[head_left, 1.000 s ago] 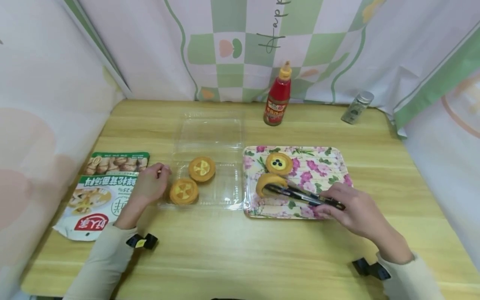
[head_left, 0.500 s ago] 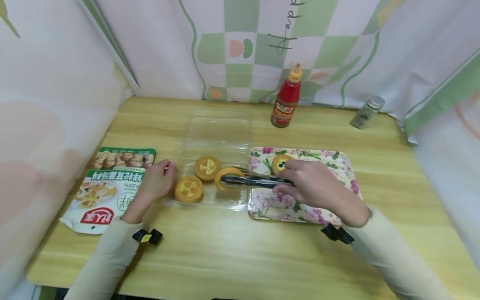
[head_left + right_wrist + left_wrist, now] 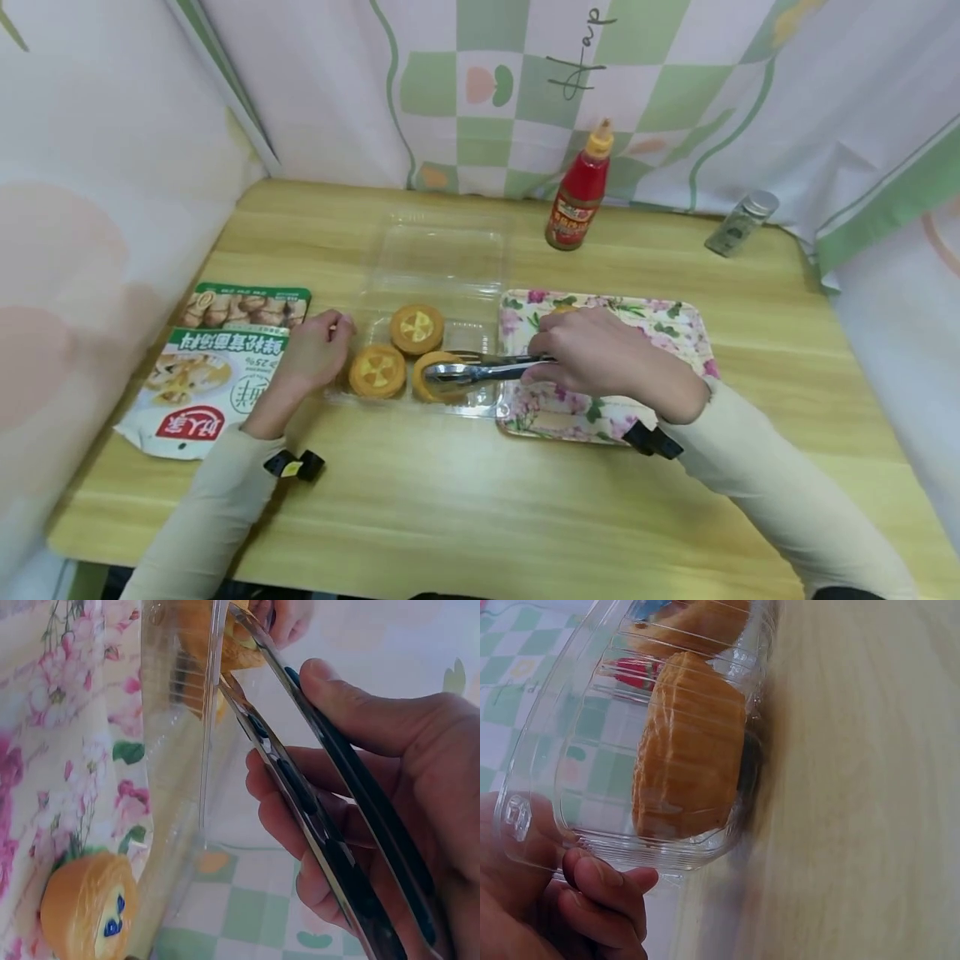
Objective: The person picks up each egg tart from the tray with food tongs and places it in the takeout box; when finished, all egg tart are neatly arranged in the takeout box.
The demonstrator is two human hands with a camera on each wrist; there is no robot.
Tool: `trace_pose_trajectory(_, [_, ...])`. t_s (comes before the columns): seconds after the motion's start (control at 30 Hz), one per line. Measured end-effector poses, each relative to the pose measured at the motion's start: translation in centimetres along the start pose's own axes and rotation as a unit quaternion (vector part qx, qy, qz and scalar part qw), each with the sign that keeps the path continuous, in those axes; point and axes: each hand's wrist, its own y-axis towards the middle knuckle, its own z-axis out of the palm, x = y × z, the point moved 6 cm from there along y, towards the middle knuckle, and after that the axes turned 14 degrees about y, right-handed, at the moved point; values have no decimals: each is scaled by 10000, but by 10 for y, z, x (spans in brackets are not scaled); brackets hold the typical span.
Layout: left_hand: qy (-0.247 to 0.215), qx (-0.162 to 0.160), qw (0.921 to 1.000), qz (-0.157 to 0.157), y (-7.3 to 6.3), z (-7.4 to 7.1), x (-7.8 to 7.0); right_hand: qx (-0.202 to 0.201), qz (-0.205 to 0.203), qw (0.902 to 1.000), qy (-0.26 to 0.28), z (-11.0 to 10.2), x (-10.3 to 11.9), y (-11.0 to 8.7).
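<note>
My right hand [image 3: 588,350] grips black-handled metal tongs [image 3: 330,802]. Their tips lie over an egg tart [image 3: 424,390] at the front of a clear plastic container [image 3: 442,254]; whether they still pinch it I cannot tell. Two more egg tarts, one farther back [image 3: 417,328] and one at the left [image 3: 377,372], sit beside it with crossed pale-yellow tops. At the container's left rim, my left hand [image 3: 318,350] has curled fingers, and the left wrist view shows the rim between them and the hand. A blueberry-topped tart [image 3: 94,907] sits on the floral tray [image 3: 540,425], mostly hidden in the head view.
A green-and-white food pouch [image 3: 202,387] lies left of the left hand. Behind the tray stand a red sauce bottle [image 3: 577,200] with a yellow cap and a small glass jar [image 3: 738,225] with a silver lid. Curtains enclose the wooden table [image 3: 450,492].
My right hand has moved left with the tongs, bringing the tart from the floral tray into the container. The left hand stays at the container's left rim.
</note>
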Motion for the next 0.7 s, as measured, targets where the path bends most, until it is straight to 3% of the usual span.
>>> trace_pose_trajectory(0.17, [-37, -26, 10000, -15, -2, -1, -1, 220, -88, 9997, -50, 6, 5, 10])
trace_pose_trajectory(0.33, [-61, -79, 9999, 50, -2, 0, -3, 265, 185, 9990, -300, 5, 5, 10])
trace_pose_trajectory(0.5, [-36, -75, 10000, 23, -3, -1, -2, 127, 385, 9989, -238, -1, 3, 3])
trace_pose_trajectory(0.7, [-30, -75, 10000, 34, -2, -2, -3, -190, 277, 9991, -250, -6, -2, -6])
